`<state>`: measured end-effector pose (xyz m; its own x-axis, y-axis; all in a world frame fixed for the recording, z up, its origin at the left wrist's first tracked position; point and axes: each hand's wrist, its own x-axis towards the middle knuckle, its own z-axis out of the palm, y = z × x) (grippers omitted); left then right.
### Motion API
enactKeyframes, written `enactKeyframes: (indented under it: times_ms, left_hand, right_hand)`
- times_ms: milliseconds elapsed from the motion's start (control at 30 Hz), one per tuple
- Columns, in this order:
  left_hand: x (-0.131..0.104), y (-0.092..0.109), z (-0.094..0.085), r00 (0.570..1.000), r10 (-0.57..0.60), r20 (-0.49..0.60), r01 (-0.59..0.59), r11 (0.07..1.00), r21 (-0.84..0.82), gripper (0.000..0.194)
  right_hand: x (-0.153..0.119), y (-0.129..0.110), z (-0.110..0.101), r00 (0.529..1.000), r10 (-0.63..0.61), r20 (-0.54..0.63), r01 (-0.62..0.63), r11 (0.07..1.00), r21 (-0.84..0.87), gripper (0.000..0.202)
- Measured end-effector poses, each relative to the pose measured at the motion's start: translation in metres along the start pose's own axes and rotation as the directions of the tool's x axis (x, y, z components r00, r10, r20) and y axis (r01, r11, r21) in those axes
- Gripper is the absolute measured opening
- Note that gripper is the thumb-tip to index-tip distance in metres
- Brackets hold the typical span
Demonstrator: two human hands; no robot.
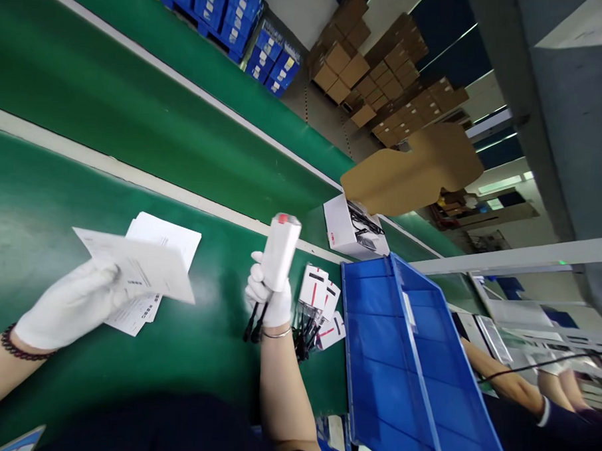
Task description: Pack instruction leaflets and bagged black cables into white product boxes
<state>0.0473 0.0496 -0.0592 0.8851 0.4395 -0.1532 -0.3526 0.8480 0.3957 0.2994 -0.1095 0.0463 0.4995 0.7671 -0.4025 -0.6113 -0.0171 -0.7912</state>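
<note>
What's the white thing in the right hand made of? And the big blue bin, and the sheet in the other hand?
White device: probably smooth, slightly glossy plastic. Blue bin: likely hard moulded plastic, with shiny walls. Sheet in the left hand: thin printed paper, matte.

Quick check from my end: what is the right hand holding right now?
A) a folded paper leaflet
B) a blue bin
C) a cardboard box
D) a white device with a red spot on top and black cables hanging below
D: the gloved right hand grips a white device upright, red spot on top, black cables dangling below; the paper leaflet is in the left hand.
</note>
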Motion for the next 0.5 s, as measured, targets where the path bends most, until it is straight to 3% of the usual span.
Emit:
enactKeyframes:
  times_ms: [67,167,233,333,400,433,500]
  left_hand:
    - [-0.003,-0.006,0.006,0.989,-0.062,0.132,0.065,0.998,-0.016,0.043]
    - [-0.005,-0.015,0.008,0.963,-0.086,0.254,0.086,0.996,0.011,0.046]
    - [-0.005,-0.019,0.009,0.965,-0.084,0.249,0.080,0.996,0.025,0.039]
    - [-0.002,-0.025,0.009,0.986,-0.073,0.152,0.078,0.997,-0.025,0.036]
    - [0.001,-0.027,0.010,0.993,-0.063,0.096,0.074,0.991,-0.113,0.040]
    - [0.003,-0.026,0.010,0.995,-0.062,0.081,0.075,0.983,-0.165,0.044]
    - [0.007,-0.021,0.010,0.997,-0.073,0.026,0.077,0.956,-0.282,0.057]
  right_hand:
    - [0.005,0.014,0.019,0.999,-0.038,-0.009,0.036,0.987,-0.157,0.049]
    - [0.008,0.035,0.048,0.991,0.000,0.131,0.066,0.863,-0.501,0.051]
    - [0.007,0.046,0.061,0.976,0.042,0.212,0.100,0.783,-0.614,0.049]
    - [0.008,0.059,0.070,0.960,-0.042,0.278,0.193,0.818,-0.542,0.036]
    - [0.008,0.062,0.072,0.943,-0.026,0.332,0.222,0.794,-0.566,0.037]
    - [0.007,0.061,0.074,0.938,-0.026,0.344,0.256,0.723,-0.642,0.040]
    - [0.001,0.054,0.078,0.926,-0.128,0.354,0.373,0.450,-0.812,0.044]
